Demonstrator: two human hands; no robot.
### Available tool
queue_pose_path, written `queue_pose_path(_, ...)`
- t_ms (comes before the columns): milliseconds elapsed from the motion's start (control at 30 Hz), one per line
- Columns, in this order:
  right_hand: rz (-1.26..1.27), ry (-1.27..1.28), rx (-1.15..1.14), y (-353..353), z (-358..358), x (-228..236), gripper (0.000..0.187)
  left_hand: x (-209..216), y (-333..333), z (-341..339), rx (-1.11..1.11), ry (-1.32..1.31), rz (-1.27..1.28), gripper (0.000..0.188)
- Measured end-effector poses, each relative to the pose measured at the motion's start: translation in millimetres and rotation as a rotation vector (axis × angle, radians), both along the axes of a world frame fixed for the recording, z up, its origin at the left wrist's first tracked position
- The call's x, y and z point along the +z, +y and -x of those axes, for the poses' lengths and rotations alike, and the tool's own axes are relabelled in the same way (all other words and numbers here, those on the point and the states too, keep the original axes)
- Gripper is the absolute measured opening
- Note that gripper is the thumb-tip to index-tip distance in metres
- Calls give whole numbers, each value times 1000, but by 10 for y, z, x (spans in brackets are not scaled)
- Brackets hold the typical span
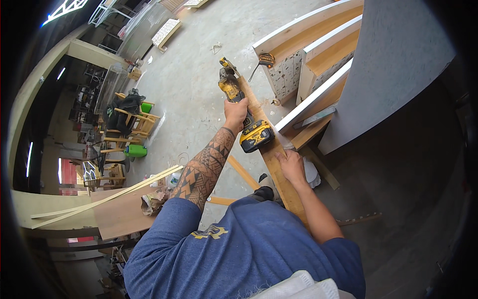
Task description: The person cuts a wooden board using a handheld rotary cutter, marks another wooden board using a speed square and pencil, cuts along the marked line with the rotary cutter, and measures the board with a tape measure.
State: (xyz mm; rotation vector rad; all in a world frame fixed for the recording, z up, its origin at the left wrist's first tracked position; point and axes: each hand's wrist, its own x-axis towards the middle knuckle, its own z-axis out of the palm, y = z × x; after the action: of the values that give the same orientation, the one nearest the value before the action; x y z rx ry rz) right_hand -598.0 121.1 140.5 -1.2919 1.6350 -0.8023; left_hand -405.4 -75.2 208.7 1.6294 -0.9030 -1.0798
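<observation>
My left hand (236, 113) is closed round the handle of a yellow-and-black cordless power tool (231, 91); its exact kind is unclear. The tool's battery pack (256, 136) points back toward me, and its head points away, at the far end of a long wooden board (275, 161). This board slants from near my waist out to the far left, under or beside the tool. On the board's right edge my right hand (291, 166) has its grip, thumb on top, other fingers partly hidden.
Right of the board stand curved white-edged wooden panels (318, 89) and a large grey curved panel (393, 74). A tape measure (267, 60) rests on one edge. Thin wood strips (107, 197) and a brown sheet (119, 212) lie at left. Beyond them are wooden chairs (142, 122) and a green container (135, 151).
</observation>
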Motion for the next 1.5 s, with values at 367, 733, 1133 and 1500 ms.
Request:
queue_pose_path(367,10,-27,-2,27,-5,-58,44,40,1,1,-17,-2,-49,43)
queue_pose_path(733,-24,7,23,62,17,44,45,75,39,8,-48,-10,-69,26)
queue_pose_path(1133,-32,5,20,61,-5,-24,42,145,19,44,-10,-29,-121,40)
queue_pose_path(1500,-39,-15,33,50,19,67,43,190,-19,1,-70,-31,-183,27)
